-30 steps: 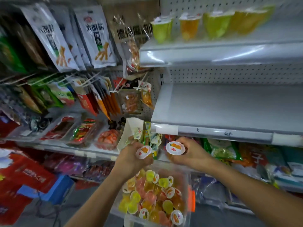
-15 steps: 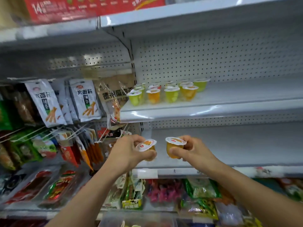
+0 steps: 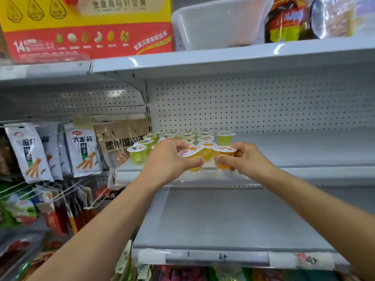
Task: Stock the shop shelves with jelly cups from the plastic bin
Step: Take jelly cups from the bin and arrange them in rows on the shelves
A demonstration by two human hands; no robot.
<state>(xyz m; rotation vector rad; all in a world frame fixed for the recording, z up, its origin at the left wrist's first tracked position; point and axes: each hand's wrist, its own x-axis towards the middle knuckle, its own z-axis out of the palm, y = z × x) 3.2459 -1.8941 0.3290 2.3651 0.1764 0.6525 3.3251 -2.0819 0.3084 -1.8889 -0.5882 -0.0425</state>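
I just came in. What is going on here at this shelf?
A person is stocking jelly cups. The left hand grips the left cup and the right hand grips the right cup. Both cups are orange and are held at the front of the shelf, just in front of the cups already standing there. Neither cup is released yet.
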